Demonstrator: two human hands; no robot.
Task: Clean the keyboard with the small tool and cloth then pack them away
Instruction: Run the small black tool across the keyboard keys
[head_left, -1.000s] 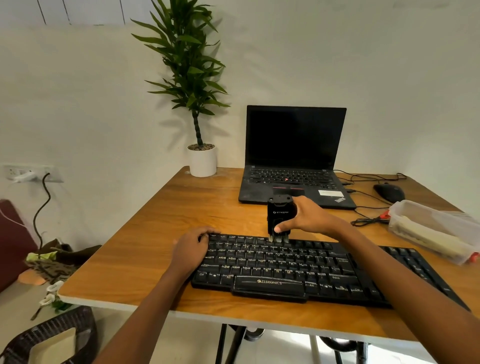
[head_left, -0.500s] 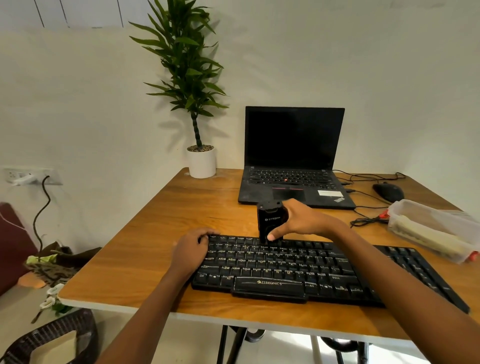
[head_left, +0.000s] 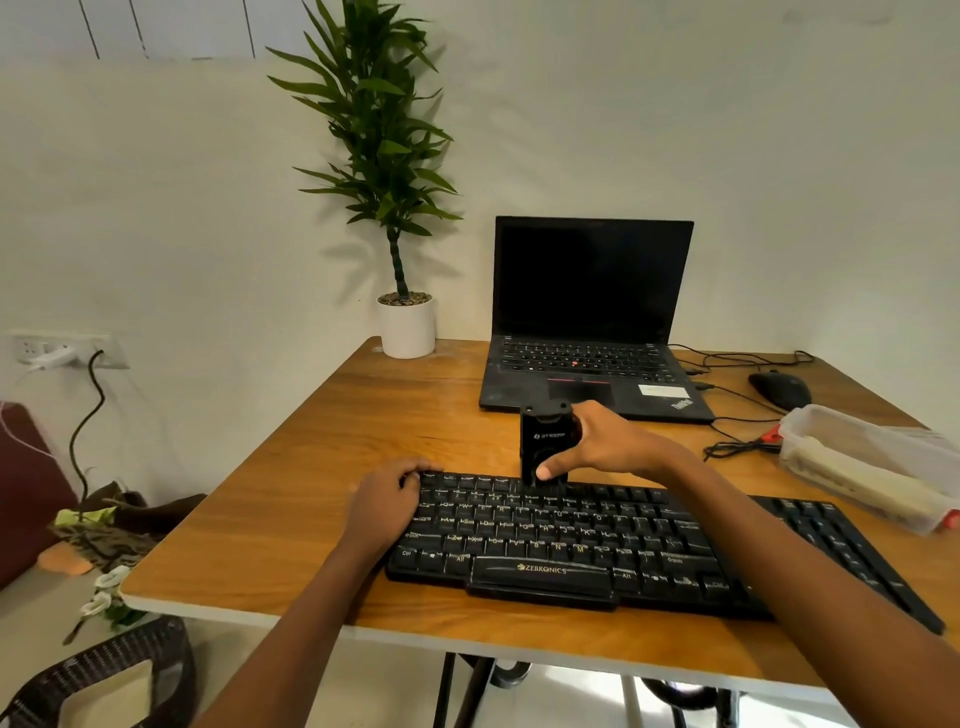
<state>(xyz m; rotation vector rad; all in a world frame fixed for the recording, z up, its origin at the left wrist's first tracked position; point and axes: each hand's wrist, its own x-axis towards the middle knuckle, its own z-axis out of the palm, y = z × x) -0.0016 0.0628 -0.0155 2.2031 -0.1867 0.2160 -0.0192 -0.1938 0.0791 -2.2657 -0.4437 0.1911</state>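
Right grip (head_left: 613, 447) round tool (head_left: 545, 441), black (white logo), upright on keyboard (head_left: 571, 535)

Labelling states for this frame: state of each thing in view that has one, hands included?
small tool, upright, lower end on the keyboard's top row.
keyboard, flat on the table, held at its left end.
right hand, grips the small tool.
left hand, fingers curled on the keyboard's left end.
laptop, lid open, screen dark.
plastic container, on the table; lid state unclear.
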